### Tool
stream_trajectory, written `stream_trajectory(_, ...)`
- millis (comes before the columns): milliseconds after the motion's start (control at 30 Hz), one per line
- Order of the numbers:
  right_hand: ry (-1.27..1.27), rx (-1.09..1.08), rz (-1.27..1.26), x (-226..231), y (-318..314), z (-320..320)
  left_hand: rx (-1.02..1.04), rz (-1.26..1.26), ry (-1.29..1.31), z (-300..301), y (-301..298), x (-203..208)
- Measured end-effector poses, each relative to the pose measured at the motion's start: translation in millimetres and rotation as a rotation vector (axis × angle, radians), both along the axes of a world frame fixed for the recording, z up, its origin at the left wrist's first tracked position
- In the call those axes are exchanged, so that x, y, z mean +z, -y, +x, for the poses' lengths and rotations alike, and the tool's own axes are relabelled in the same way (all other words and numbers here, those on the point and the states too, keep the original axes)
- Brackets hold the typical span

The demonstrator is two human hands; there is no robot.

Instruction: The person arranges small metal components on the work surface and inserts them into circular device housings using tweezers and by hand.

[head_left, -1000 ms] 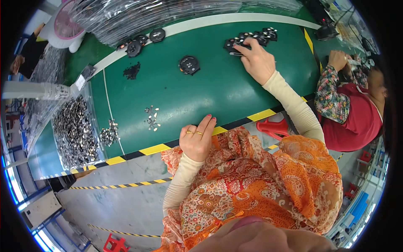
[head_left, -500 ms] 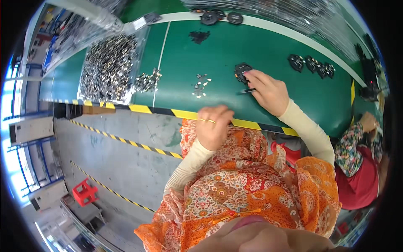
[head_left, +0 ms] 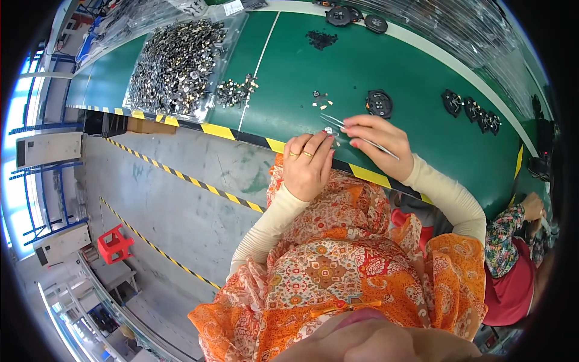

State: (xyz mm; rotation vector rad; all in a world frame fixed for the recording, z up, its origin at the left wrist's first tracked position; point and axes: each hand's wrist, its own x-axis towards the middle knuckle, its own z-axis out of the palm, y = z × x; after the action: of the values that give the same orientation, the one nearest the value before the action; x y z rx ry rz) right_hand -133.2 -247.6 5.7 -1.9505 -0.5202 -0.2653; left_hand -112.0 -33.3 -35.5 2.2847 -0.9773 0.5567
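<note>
My right hand (head_left: pixel 383 145) is closed round silver tweezers (head_left: pixel 380 146), whose thin tips point left over the green bench. Close to those tips, at the edge of the bench, my left hand (head_left: pixel 309 166) has its fingers curled, with a small shiny metal piece (head_left: pixel 329 130) by its fingertips. What its fingers hold, if anything, is too small or hidden to make out. A few more small metal pieces (head_left: pixel 321 101) lie just beyond. Beyond my right hand a round black part (head_left: pixel 379 104) rests flat on the bench.
Left on the bench, a clear plastic sheet bears a large heap of small metal pieces (head_left: pixel 178 66), with a smaller pile (head_left: pixel 237 90) beside it. Several black parts (head_left: pixel 473 113) sit at the right. Small black bits (head_left: pixel 321 40) lie farther back. A co-worker's sleeve (head_left: pixel 505 232) shows at right.
My right hand has left the round black part and moved toward my left hand, the tweezers now pointing at the small pieces. My left hand's fingertips are beside those pieces. The view has shifted.
</note>
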Motion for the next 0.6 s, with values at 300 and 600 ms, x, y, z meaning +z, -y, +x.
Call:
stream_trajectory(300, -0.067, 0.024, 0.023, -13, -17, 36, -0.02, -0.067, -0.024, -2, -1, -3)
stream_trajectory(600, -0.011, 0.068, -0.043, -8, -10, 36, -0.03, -0.051, 0.005, 1, -1, -5)
